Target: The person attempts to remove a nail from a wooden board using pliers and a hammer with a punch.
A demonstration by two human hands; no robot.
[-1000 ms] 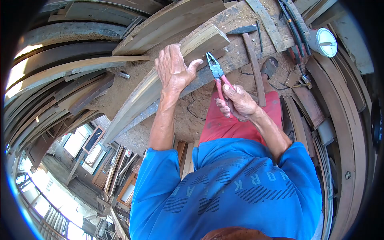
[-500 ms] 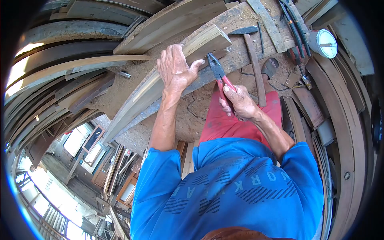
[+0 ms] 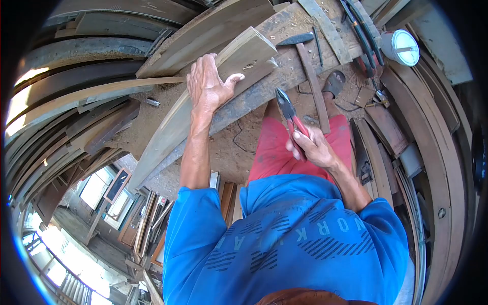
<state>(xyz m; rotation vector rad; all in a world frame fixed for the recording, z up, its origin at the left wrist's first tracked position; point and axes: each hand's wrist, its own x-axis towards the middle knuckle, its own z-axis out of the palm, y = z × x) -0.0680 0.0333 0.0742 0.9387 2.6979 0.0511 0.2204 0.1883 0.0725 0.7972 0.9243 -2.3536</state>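
Observation:
A pale wooden board stands on edge along the workbench, with a rough hole or chipped spot in its face near the end. My left hand grips the board's upper edge, fingers bent over it and thumb stuck out along the near face. In my right hand are pliers with red handles, held above my lap. Their dark metal jaws point up toward the board and stand apart from it. A hammer lies beyond the pliers, its head on the bench and its wooden handle reaching toward my knee.
The worn bench plank carries sawdust, a thin dark rod and a flat wooden strip. Long-handled cutters and a white bucket are at the right. Stacked boards crowd the left; more timber lines the right.
The pliers have come away from the board's face, back toward my body, in my right hand. My left hand stays on the board. The whole view has shifted slightly.

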